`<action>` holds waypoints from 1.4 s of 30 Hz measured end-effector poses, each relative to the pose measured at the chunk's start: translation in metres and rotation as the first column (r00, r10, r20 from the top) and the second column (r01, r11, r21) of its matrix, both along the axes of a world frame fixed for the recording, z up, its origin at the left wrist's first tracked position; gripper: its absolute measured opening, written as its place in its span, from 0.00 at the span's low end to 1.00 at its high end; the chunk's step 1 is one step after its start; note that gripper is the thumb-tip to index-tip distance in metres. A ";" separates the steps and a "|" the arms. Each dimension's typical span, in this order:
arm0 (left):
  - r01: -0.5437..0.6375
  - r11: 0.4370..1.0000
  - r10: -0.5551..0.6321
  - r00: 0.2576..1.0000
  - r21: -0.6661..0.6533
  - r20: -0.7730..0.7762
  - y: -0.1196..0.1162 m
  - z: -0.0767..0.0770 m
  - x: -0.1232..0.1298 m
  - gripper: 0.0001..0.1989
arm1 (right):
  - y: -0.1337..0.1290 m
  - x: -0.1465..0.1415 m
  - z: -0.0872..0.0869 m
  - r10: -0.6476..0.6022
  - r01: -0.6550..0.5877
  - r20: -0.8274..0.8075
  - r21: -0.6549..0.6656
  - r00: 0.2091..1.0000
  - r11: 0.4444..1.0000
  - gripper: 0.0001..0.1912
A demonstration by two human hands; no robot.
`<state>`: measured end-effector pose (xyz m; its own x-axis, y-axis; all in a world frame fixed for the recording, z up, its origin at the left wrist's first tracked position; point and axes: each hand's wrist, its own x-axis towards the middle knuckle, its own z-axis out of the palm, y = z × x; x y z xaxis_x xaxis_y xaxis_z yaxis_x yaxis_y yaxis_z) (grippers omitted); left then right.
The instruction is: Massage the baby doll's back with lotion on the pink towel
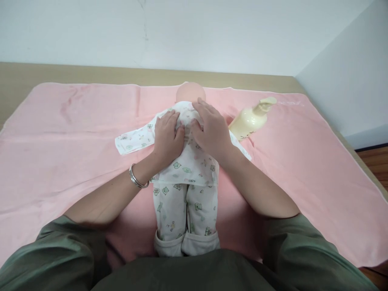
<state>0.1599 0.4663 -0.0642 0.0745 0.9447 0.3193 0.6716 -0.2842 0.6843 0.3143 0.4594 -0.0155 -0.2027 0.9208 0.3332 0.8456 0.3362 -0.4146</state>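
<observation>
A baby doll (190, 91) lies stretched out with its bald head at the far end; its face does not show. It wears a white long-sleeved top (186, 167) printed with small green animals and matching trousers (171, 210) with folded cuffs. My left hand (168, 135) rests flat on the upper left of the top, fingers pointing forward. On the upper right, my right hand (212, 131) lies with its fingers stretched towards the collar and the thumb apart. Both palms are hidden. One sleeve reaches out left; the right one is partly covered by my hand.
A cream pump bottle (250, 121) lies tilted just right of the doll, close to my right hand. Under everything spreads a pink blanket (303, 161) on a wooden table (91, 73). A white wall (212, 36) stands behind, another at the right.
</observation>
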 end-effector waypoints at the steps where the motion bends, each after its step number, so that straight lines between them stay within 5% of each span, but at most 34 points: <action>1: 0.002 1.000 -0.002 1.000 -0.008 -0.002 -0.001 0.001 0.000 0.23 | 0.000 0.002 0.002 -0.003 0.003 -0.015 0.020 1.000 1.000 0.28; 11: -0.026 0.999 0.026 1.000 -0.018 0.004 -0.004 0.003 0.003 0.26 | -0.021 0.023 0.041 -0.031 0.080 -0.169 0.289 0.985 0.954 0.22; 16: -0.015 1.000 0.015 1.000 -0.022 0.016 -0.004 0.005 0.002 0.25 | -0.019 0.054 0.063 0.029 0.122 -0.247 0.575 0.968 0.809 0.25; 19: 0.035 0.999 -0.034 0.999 -0.032 0.025 -0.013 0.020 0.009 0.24 | -0.012 0.078 0.074 0.008 0.201 -0.344 0.566 0.939 0.800 0.26; 23: 0.206 0.978 -0.199 0.958 -0.014 0.207 -0.023 0.057 0.038 0.22 | -0.005 0.102 0.084 -0.226 0.340 -0.303 0.404 0.926 0.849 0.27; 26: 0.410 0.903 -0.280 0.789 -0.129 0.547 -0.012 0.087 0.071 0.26 | 0.002 0.109 0.083 -0.347 0.373 -0.146 0.238 0.926 0.897 0.30; 30: 0.586 0.749 -0.036 0.503 -0.311 0.863 0.017 0.112 0.113 0.34 | 0.016 0.108 0.071 -0.334 0.326 0.093 0.089 0.938 0.941 0.33; 36: 0.710 0.669 0.114 0.194 -0.220 0.974 0.027 0.121 0.136 0.33 | 0.027 0.100 0.057 -0.286 0.279 0.274 0.066 0.918 0.958 0.30; 42: 0.801 0.571 0.254 0.034 -0.178 0.967 0.014 0.119 0.129 0.32 | 0.029 0.096 0.058 -0.352 0.360 0.287 0.027 0.891 0.933 0.28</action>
